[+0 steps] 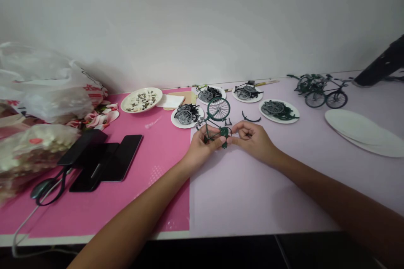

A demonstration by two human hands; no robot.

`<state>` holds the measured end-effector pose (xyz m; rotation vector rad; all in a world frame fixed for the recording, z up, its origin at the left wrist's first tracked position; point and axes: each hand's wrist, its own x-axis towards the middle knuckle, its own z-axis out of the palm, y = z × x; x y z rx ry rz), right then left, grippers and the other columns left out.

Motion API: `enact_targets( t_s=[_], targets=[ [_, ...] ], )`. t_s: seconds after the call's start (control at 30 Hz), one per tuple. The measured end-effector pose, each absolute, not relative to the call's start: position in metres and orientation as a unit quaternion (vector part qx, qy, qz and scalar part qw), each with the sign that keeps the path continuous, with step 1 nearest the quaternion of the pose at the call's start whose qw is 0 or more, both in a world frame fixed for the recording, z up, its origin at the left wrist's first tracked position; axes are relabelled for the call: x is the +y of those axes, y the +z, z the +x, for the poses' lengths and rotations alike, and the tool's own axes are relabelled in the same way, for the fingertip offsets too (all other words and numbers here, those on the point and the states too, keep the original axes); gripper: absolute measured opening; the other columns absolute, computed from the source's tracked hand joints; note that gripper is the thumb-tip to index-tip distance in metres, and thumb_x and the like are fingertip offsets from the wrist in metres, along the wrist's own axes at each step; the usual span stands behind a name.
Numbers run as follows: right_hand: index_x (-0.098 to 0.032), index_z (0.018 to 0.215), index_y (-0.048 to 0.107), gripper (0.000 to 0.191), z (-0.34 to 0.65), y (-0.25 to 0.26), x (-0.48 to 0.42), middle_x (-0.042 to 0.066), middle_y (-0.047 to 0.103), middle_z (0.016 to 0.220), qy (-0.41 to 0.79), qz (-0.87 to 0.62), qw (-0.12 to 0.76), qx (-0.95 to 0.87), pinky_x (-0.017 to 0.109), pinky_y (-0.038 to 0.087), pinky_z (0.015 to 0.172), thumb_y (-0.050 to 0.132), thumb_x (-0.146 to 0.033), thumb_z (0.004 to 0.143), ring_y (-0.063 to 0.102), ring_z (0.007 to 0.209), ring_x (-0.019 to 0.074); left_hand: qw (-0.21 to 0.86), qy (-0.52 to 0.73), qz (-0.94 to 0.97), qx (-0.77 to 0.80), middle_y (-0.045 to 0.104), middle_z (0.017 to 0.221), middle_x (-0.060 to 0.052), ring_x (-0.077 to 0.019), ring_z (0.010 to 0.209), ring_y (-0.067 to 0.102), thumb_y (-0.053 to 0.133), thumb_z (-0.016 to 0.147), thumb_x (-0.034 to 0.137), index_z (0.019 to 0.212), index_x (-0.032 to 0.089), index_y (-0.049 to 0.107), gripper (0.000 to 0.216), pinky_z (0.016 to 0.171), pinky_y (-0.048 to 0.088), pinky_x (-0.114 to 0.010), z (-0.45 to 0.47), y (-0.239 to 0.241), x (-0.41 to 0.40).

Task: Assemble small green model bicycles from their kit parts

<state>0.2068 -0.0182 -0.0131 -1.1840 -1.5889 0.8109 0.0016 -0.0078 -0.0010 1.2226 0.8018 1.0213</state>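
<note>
Left hand (204,146) — fingers closed round green model bicycle (218,119), above counter (246,193); right hand (255,141) — fingers pinching its near side. Uneven squeeze could bend or snap it.

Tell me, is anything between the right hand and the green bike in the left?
Nothing visible: the right hand is at the green bike, which the left hand holds. The dark curved piece lies beyond them, not between.

2 hands (201,146) (259,142) nearly meeting, fingers (245,125) curled, forearms (153,196) (315,180) converging.
</note>
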Motion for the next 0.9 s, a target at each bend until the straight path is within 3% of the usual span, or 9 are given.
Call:
enact_targets(
  t_s=[0.1, 0.33, 0.63, 0.9],
  targets=[
    [-0.021, 0.081, 0.069, 0.039, 0.2059, -0.0119, -0.019, -0.011, 0.026, 0.058, 0.341, -0.476, 0.484, -0.65, 0.026, 0.033, 0.054, 0.084, -0.057, 0.077, 0.027, 0.053, 0.0096, 0.641, 0.444, 0.521, 0.347, 0.071, 0.079, 0.0, -0.0125, 0.065, 0.067, 0.093, 0.071, 0.047, 0.097, 0.018, 0.055, 0.054, 0.068, 0.053, -0.027, 0.0025, -0.0012, -0.008],
    [-0.019, 0.084, 0.072, 0.032, 0.2056, -0.0106, -0.0218, -0.009, 0.031, 0.057, 0.342, -0.481, 0.462, -0.661, 0.027, 0.024, 0.051, 0.076, -0.05, 0.087, 0.027, 0.052, 0.0095, 0.618, 0.466, 0.521, 0.361, 0.07, 0.077, 0.002, -0.0112, 0.063, 0.063, 0.09, 0.074, 0.044, 0.099, 0.019, 0.054, 0.051, 0.067, 0.05, -0.026, 0.0033, -0.0003, -0.0089],
    [-0.019, 0.082, 0.069, 0.035, 0.2053, -0.0154, -0.0197, -0.009, 0.032, 0.058, 0.409, -0.475, 0.435, -0.647, 0.026, 0.022, 0.05, 0.077, -0.053, 0.086, 0.028, 0.053, 0.0093, 0.583, 0.499, 0.507, 0.392, 0.068, 0.082, 0.002, -0.0125, 0.075, 0.065, 0.092, 0.07, 0.036, 0.095, 0.019, 0.057, 0.047, 0.072, 0.05, -0.026, 0.006, -0.0004, -0.0113],
    [-0.02, 0.073, 0.063, 0.041, 0.2055, -0.0115, -0.0212, -0.008, 0.033, 0.058, 0.413, -0.47, 0.427, -0.653, 0.027, 0.023, 0.051, 0.076, -0.056, 0.086, 0.029, 0.054, 0.0098, 0.613, 0.492, 0.488, 0.379, 0.071, 0.087, -0.001, -0.0136, 0.078, 0.066, 0.093, 0.07, 0.04, 0.101, 0.018, 0.061, 0.049, 0.075, 0.051, -0.027, 0.0039, -0.0052, -0.0099]
  ],
)
